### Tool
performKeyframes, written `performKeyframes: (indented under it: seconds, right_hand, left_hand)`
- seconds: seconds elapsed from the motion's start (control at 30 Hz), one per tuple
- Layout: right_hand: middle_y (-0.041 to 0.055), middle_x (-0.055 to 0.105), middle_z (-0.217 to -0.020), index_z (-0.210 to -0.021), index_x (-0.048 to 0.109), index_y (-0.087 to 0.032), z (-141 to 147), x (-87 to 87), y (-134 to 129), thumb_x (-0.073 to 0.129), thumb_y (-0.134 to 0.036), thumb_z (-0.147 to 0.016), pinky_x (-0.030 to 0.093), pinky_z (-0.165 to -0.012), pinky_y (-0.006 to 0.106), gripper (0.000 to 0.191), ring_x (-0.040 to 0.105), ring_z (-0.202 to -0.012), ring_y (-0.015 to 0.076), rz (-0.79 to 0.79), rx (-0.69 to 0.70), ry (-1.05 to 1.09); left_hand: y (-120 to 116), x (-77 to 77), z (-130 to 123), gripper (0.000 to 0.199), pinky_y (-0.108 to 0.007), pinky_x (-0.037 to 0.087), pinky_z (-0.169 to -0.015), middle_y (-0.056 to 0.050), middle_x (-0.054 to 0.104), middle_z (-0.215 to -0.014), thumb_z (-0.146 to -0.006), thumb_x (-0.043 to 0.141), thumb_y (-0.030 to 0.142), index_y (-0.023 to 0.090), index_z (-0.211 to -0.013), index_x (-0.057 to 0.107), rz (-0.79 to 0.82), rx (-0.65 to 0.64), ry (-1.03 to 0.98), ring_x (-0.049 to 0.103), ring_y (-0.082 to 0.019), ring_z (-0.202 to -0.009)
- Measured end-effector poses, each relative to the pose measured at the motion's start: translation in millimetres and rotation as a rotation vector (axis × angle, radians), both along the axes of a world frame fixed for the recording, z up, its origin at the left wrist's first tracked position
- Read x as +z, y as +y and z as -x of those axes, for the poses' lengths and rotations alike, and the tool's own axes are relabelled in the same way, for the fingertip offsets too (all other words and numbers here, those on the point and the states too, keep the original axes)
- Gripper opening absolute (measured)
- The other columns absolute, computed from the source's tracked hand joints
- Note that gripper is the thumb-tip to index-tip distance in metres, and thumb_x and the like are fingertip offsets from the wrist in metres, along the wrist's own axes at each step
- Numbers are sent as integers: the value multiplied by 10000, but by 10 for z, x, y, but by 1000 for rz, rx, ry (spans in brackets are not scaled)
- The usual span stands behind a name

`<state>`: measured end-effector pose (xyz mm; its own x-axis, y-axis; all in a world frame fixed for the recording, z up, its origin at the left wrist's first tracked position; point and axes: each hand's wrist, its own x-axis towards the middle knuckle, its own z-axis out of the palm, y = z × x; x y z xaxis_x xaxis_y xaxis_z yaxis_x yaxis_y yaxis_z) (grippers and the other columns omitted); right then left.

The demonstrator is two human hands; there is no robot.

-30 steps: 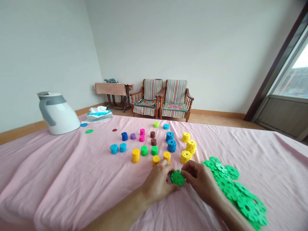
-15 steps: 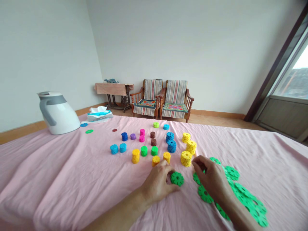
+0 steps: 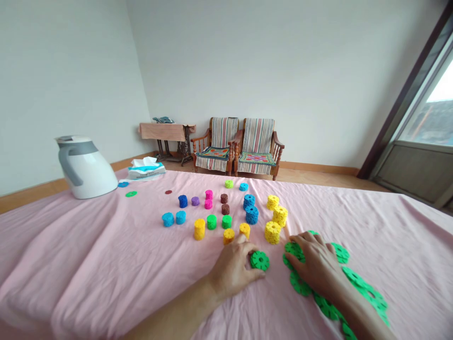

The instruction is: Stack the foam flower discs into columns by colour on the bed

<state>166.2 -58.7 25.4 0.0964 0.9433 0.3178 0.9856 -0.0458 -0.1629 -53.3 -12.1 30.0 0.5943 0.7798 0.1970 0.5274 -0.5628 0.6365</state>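
My left hand (image 3: 233, 268) curls its thumb and fingers around a small stack of green notched plastic discs (image 3: 259, 260) on the cloth. Over a loose spread of green notched discs (image 3: 368, 293) lies my right hand (image 3: 316, 259), palm down, fingers stretched out and touching the near-left ones. Whether it grips any disc is hidden under the palm. Just beyond the hands stand yellow disc stacks (image 3: 272, 233) and orange-yellow stacks (image 3: 199, 229), with blue stacks (image 3: 251, 215) behind them.
Smaller stacks in green (image 3: 211, 222), light blue (image 3: 167, 219), brown (image 3: 225, 209) and pink (image 3: 208, 204) stand across the pink cloth (image 3: 116, 264). A white jug (image 3: 94, 172) and a tissue pack (image 3: 146, 169) are at the far left. Two armchairs (image 3: 255, 148) stand beyond.
My right hand has moved from beside the yellow stack onto the green discs, its fingers spreading from a pinch. My left hand stays at the green stack.
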Motion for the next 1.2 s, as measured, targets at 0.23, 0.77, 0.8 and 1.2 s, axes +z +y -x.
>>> performKeyframes:
  seconds: [0.23,0.77,0.8,1.2]
  right_hand:
    - [76,641,-882,-860,637,-215,-29,-11,5,536,-378,-764,346,-703,380,214,557,-894,288,17,-9,47]
    - [29,620,-951,-963,553,-213,512,101,-8,570,-147,-694,453,-774,321,278,563,-882,183,6,417,555]
    - [27,622,-944,-956,557,-213,538,91,-5,567,-133,-687,453,-782,326,280,563,-886,184,14,419,559]
    - [40,593,-988,-1075,485,-220,482,-23,-53,504,-99,-711,464,-818,340,384,563,-916,188,-58,476,486]
  left_hand:
    - [5,8,-2,316,-267,402,-660,-18,550,-884,-599,803,266,190,-877,672,17,8,-43,540,-187,-801]
    - [22,7,13,401,-278,421,-695,-28,590,-901,-580,802,230,179,-926,607,50,-13,-141,549,-203,-815]
    - [21,10,15,378,-278,422,-698,-28,593,-898,-590,789,220,177,-916,601,44,-19,-150,550,-201,-810]
    - [33,-37,61,445,-260,426,-634,-19,573,-877,-554,800,185,166,-964,627,67,-6,-142,547,-176,-739]
